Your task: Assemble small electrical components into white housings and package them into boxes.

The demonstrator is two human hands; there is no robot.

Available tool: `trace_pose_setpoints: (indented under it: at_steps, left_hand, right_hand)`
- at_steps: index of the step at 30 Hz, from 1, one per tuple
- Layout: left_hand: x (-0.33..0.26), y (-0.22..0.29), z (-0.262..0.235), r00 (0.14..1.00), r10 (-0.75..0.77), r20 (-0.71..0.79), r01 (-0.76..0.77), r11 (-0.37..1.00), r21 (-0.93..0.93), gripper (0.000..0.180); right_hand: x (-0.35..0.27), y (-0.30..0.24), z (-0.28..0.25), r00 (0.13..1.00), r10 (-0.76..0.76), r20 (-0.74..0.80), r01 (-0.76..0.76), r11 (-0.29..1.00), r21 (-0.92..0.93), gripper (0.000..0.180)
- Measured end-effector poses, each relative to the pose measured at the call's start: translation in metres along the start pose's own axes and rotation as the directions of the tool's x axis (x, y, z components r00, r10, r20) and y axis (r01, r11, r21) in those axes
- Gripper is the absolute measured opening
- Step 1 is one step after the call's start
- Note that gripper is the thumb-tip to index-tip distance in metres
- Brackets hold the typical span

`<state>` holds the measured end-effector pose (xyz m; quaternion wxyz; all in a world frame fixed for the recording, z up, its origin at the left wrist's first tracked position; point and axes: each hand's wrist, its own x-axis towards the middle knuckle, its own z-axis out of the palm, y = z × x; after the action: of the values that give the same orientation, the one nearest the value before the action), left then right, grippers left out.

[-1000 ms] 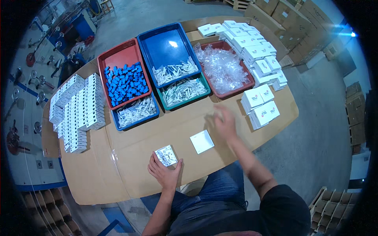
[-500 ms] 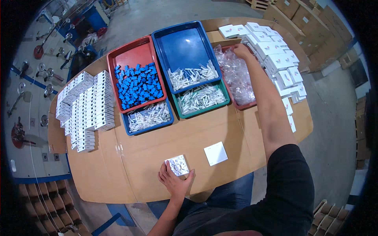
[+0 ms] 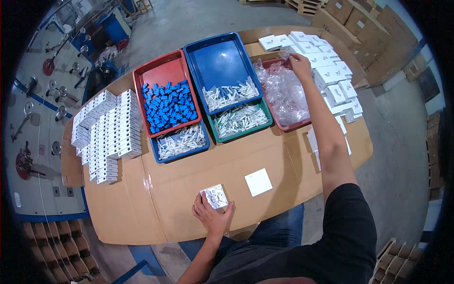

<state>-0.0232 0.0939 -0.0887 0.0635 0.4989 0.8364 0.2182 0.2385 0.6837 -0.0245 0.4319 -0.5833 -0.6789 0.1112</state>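
Observation:
Near the front of the cardboard-covered table, my left hand (image 3: 211,216) grips a small white square box (image 3: 215,196) by its sides; grey and white parts show in its top. To its right lies a flat white square plate (image 3: 258,182) with small marks at its corners. My right arm reaches far forward to a red tray (image 3: 299,124) heaped with clear plastic bags (image 3: 282,92). At the tray's far right corner, my right hand (image 3: 301,65) has its fingers closed on a clear plastic bag (image 3: 285,54), lifted at the edge of the heap.
Blue connector pieces (image 3: 170,106) fill a red tray. White tube-like pieces lie in a large blue tray (image 3: 217,52), a green tray (image 3: 246,132) and a small blue tray (image 3: 182,156). White boxes are stacked at left (image 3: 111,130) and right (image 3: 331,75).
My right hand has drawn a clear bag up from the heap at the tray's far edge. My left hand stays on the white box. The whole view has shifted slightly.

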Motion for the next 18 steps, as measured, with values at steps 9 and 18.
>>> trace_pose_setpoints:
  at_steps: [9, 18]
  left_hand:
    - [-0.008, -0.003, -0.003, 0.994, 0.055, -0.095, -0.059, 0.997, -0.04, 0.113]
    - [-0.013, -0.016, 0.005, 0.977, 0.067, -0.204, -0.1, 0.983, -0.152, 0.105]
  right_hand:
    - [-0.11, -0.149, -0.133, 0.996, 0.088, -0.014, -0.057, 0.752, 0.657, 0.025]
    - [-0.198, -0.225, -0.207, 0.997, 0.077, 0.001, -0.034, 0.429, 0.902, 0.026]
